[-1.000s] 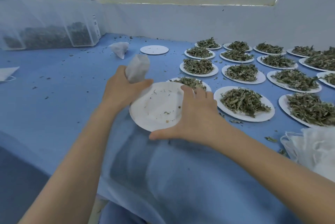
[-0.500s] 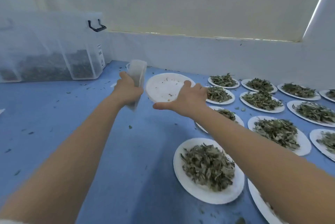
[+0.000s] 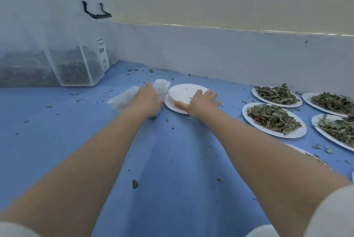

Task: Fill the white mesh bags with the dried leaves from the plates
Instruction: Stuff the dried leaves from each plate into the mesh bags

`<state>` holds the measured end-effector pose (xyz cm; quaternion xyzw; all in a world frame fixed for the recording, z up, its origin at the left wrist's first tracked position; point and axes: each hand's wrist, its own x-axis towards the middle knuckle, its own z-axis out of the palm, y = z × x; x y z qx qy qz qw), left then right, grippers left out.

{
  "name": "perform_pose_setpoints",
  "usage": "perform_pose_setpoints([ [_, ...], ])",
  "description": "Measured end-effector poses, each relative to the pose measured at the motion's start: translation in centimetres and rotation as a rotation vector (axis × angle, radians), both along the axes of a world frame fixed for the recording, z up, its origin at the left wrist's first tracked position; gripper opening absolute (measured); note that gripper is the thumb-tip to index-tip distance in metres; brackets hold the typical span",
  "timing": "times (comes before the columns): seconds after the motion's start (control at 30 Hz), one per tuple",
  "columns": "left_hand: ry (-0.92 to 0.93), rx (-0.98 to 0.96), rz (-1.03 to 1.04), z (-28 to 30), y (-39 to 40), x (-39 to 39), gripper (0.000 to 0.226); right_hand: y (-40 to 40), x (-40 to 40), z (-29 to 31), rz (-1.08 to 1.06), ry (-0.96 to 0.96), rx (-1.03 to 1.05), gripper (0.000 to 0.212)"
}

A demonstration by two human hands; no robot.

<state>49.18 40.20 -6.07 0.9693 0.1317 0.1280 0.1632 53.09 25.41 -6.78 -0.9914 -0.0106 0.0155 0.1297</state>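
While the right hand (image 3: 201,102) lies flat with its fingers spread on an empty white plate (image 3: 186,93), that plate sits on top of another empty plate (image 3: 172,105), so the step looks like putting away a plate that has been tipped out. Just to the left, the left hand (image 3: 148,100) is down on a white mesh bag (image 3: 161,88), with a second mesh bag (image 3: 122,99) right beside it on the blue bench (image 3: 172,160); its fingers are hidden, so I cannot tell if they grip the bag or only rest on it. Off to the right, plates of dried leaves (image 3: 273,117) wait in rows, still full. Next, I think, both hands must let go, then one must take a fresh bag and hold its mouth open while the other lifts a full plate and tips it slowly, or leaves will spill. Small leaf bits (image 3: 135,183) already dot the bench. Back left stands a clear storage box (image 3: 76,54) with dark leaves inside.
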Motion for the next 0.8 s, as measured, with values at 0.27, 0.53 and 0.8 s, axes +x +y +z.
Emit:
perform_pose_setpoints([
  [0.27,-0.088,0.315,0.023,0.7,-1.6,-1.0,0.038,-0.9,-4.1,1.0,0.24,-0.131,-0.055,0.09],
  [0.53,-0.182,0.126,-0.191,4.4,-8.5,-13.1,0.034,-5.9,-17.1,5.2,0.429,-0.192,-0.169,0.076],
  [0.8,-0.128,0.147,-0.444,7.1,-16.5,-27.4,0.023,-14.6,-31.7,8.2,0.491,-0.216,-0.24,0.082],
])
